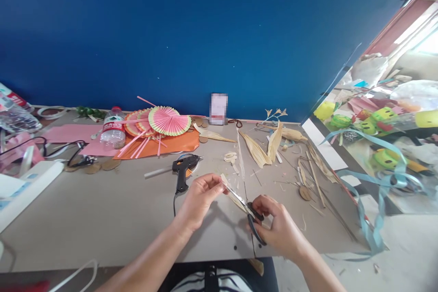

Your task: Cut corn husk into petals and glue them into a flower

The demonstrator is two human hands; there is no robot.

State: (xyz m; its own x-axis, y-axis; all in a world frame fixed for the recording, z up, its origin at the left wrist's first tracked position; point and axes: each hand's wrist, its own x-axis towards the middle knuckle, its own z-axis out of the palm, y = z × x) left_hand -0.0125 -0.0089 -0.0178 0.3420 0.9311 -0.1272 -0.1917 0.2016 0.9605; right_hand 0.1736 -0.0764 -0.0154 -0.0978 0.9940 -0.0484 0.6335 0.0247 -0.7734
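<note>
**Hands holding a husk strip and scissors above a craft table**

The left hand (200,198) is pinching the upper end of a pale dried husk strip (235,197), its grip closed tight on it. The strip is slanting down and rightward toward the right hand (279,227), whose grip is wrapping the black handles of the scissors (253,217). The blades are pointing up-left along the strip's long axis, touching it. Both hands are hovering just over the table (119,212). A black glue gun (185,169) is lying behind them, with pink paper fans (169,121) further back.
</note>
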